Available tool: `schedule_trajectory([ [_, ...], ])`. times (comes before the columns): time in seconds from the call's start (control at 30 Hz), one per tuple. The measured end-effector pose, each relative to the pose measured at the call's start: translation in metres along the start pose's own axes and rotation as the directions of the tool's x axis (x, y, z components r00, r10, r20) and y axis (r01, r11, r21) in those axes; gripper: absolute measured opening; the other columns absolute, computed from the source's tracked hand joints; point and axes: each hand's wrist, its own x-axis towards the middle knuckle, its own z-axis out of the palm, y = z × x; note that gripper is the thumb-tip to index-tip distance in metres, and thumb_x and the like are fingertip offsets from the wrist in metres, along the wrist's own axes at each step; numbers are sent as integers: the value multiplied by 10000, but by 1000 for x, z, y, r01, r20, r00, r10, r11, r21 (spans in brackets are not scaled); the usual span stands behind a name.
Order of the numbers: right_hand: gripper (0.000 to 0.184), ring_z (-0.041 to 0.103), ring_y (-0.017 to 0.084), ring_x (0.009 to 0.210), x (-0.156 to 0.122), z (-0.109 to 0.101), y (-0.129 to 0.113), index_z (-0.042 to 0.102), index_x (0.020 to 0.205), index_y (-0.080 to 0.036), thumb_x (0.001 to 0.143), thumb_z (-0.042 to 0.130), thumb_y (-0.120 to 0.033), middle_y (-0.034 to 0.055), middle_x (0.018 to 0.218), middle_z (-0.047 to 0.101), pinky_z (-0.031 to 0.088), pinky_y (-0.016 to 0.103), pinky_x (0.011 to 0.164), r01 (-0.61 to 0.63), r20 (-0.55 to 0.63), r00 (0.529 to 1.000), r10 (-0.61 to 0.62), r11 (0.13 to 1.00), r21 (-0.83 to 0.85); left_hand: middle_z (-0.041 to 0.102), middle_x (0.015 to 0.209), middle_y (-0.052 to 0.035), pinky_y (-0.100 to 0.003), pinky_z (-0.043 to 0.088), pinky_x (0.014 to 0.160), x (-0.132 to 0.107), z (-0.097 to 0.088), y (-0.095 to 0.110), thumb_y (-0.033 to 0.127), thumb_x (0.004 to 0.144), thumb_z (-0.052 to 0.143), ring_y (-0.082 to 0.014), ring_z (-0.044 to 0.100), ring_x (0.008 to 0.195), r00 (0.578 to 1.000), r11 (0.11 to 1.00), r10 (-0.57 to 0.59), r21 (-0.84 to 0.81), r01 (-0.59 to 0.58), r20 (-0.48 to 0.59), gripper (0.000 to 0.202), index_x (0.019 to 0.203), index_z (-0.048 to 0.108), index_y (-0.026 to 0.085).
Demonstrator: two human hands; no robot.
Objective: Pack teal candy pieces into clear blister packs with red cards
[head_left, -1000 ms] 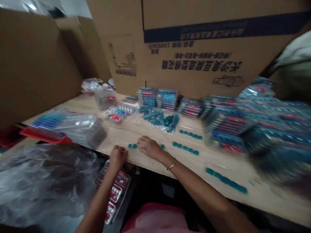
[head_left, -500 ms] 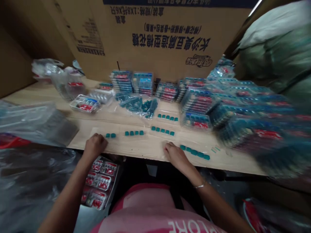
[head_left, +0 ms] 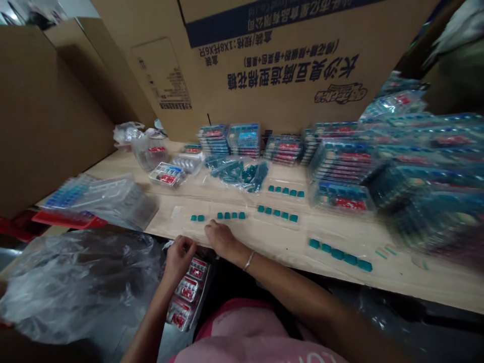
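Note:
My left hand (head_left: 179, 254) is curled at the near edge of the wooden table (head_left: 272, 241), just above a strip of red-labelled blister packs (head_left: 187, 292) that hangs below the edge. What its fingers pinch is too small to name. Beside it my right hand (head_left: 221, 236) rests on the table edge, fingers curled under, close to a pair of small teal pieces (head_left: 197, 218) and a short row of teal pieces (head_left: 230, 215). More teal rows (head_left: 277, 213) lie to the right, and another teal row (head_left: 338, 253) sits nearer the edge.
A clear bag of teal pieces (head_left: 242, 174) lies mid-table. Stacks of filled packs (head_left: 342, 166) crowd the right and back. Clear trays (head_left: 113, 199) on a red tray (head_left: 64, 219) sit left, above a big plastic bag (head_left: 83, 277). A printed cardboard box (head_left: 283, 65) walls the back.
My right hand has come back left from the far-right teal row to the table edge beside my left hand. The left hand has dropped slightly off the edge. The camera has swung left.

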Motion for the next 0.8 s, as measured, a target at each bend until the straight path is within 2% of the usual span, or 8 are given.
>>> schedule_trajectory([
  [0.13, 180, 632, 234, 875, -7, -5, -5, 634, 948, -66, 800, 532, -77, 174, 953, 658, 493, 309, 697, -16, -6, 1000, 16, 1000, -12, 593, 544, 7, -258, 456, 506, -4, -5, 8, 428, 656, 561, -158, 554, 519, 998, 992, -48, -113, 51, 35, 236, 599, 583, 200],
  [0.23, 117, 627, 161, 774, -25, -6, 14, 659, 885, -129, 813, 568, -142, 55, 819, 680, 474, 244, 676, -142, -3, 988, 153, 919, 369, 608, 577, 11, -262, 492, 507, -2, 15, 23, 465, 687, 590, -173, 588, 542, 990, 955, -35, -289, 74, 138, 239, 671, 584, 226],
  [0.3, 96, 589, 112, 651, -44, -7, 34, 661, 835, -149, 821, 569, -172, -14, 698, 638, 454, 217, 627, -239, 35, 948, 317, 635, 735, 623, 600, 6, -260, 506, 505, 0, 36, 38, 479, 716, 580, -183, 615, 561, 973, 922, 42, -384, 51, 228, 237, 697, 578, 243],
  [0.4, 208, 531, 81, 549, -83, -16, 60, 642, 766, -155, 730, 692, -354, -58, 600, 567, 433, 221, 589, -192, 111, 885, 451, 138, 972, 651, 638, -7, -260, 523, 539, 1, 70, 69, 466, 747, 560, -194, 647, 601, 930, 898, 198, -438, -45, 309, 226, 703, 587, 246],
  [0.5, 531, 544, 87, 545, -132, -31, 78, 624, 735, -145, 459, 798, -564, -45, 613, 594, 429, 241, 590, -41, 88, 848, 523, -101, 994, 645, 621, -5, -262, 523, 554, -2, 101, 107, 448, 755, 557, -187, 638, 588, 856, 864, 348, -485, -134, 384, 230, 679, 596, 234],
  [0.57, 590, 543, 81, 533, -164, -39, 86, 618, 718, -138, 379, 816, -578, -44, 605, 599, 427, 241, 587, 40, 34, 802, 597, -110, 993, 642, 605, -1, -251, 518, 546, -9, 119, 134, 449, 745, 577, -176, 631, 575, 799, 831, 415, -538, -139, 435, 240, 672, 606, 223],
  [0.7, 509, 523, 55, 511, -219, -48, 101, 605, 677, -133, 440, 828, -524, -53, 585, 593, 418, 223, 573, 124, -69, 699, 712, -25, 992, 616, 570, 9, -234, 508, 523, -28, 151, 181, 452, 727, 617, -152, 606, 543, 725, 759, 475, -649, -51, 499, 271, 641, 581, 198],
  [0.8, 473, 511, 49, 483, -254, -51, 111, 603, 673, -131, 499, 808, -521, -38, 589, 608, 409, 213, 536, 117, -88, 667, 740, 13, 993, 641, 607, -9, -253, 525, 580, -41, 168, 207, 427, 758, 589, -163, 628, 597, 578, 724, 564, -690, -1, 590, 259, 658, 597, 188],
])
